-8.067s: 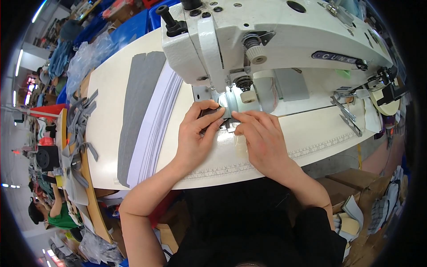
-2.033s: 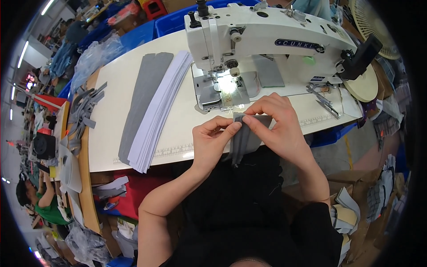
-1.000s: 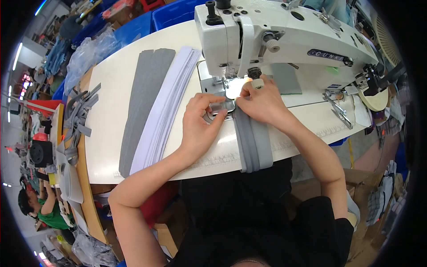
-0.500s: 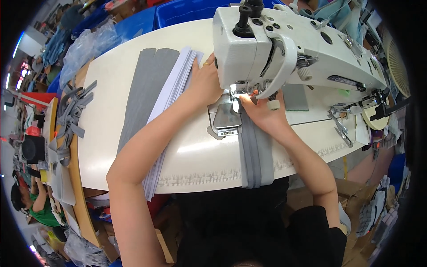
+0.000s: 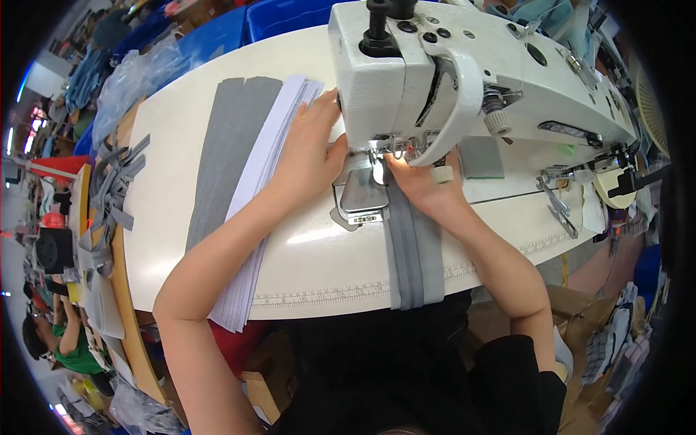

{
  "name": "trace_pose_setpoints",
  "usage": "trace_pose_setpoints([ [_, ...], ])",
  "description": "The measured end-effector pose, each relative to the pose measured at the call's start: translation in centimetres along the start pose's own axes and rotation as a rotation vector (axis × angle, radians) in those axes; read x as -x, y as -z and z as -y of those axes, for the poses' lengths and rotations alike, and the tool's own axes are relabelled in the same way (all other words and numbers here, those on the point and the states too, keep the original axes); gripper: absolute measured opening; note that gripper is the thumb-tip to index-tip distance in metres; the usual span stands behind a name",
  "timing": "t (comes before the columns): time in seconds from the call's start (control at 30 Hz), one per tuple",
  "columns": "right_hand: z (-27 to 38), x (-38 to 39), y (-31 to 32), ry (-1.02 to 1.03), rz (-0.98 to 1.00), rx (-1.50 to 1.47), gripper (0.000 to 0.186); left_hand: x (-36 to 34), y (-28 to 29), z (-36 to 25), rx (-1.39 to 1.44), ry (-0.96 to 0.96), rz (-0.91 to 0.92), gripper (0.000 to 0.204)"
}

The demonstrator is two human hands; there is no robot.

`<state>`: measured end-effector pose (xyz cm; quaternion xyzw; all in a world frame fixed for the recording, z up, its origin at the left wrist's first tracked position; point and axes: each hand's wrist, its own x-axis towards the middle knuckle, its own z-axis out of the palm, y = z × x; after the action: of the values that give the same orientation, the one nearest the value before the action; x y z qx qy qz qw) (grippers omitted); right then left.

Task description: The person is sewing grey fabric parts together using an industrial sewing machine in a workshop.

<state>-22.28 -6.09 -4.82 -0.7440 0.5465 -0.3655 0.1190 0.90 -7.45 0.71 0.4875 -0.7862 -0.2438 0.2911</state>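
At the left of the white sewing machine head [image 5: 373,87], my left hand [image 5: 308,152] lies open beside the white strip stack [image 5: 250,188], fingers stretched toward the back. My right hand [image 5: 424,177] is under the head at the needle area, holding grey fabric strips [image 5: 409,268]; its fingertips are partly hidden. The strips run from there over the front edge of the table. A metal plate [image 5: 366,190] sits beside them at the presser foot. A flat grey strip pile [image 5: 217,145] lies left of the white stack.
Loose grey scraps [image 5: 119,188] lie at the table's [image 5: 156,275] left edge. A blue bin [image 5: 283,18] is behind it, metal tools [image 5: 562,210] at the right, cartons [image 5: 565,312] below right. A co-worker in green [image 5: 76,355] works at the far left.
My left hand has gone from the front of the presser foot to beside the machine head and shifted slightly leftward. My right hand stays near the needle with the grey strips.
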Motion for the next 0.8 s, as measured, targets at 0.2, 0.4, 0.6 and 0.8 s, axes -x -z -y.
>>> trace_pose_setpoints([
  [0.2,0.3,0.1,-0.8,0.076,-0.040,0.094,0.032,3.1,3.3,0.7,-0.131,-0.043,-0.216,0.037],
  [0.4,0.8,0.7,0.3,-0.146,0.095,-0.040,0.042,6.1,7.5,3.7,-0.460,0.210,-0.267,0.041],
  [0.6,4.7,1.3,5.5,-0.066,0.111,0.108,0.056,6.6,7.0,2.8,-0.438,0.296,-0.226,0.045],
  [0.8,5.7,3.1,7.5,0.115,0.018,0.213,0.057,6.9,6.5,1.8,-0.413,0.244,-0.323,0.041],
])
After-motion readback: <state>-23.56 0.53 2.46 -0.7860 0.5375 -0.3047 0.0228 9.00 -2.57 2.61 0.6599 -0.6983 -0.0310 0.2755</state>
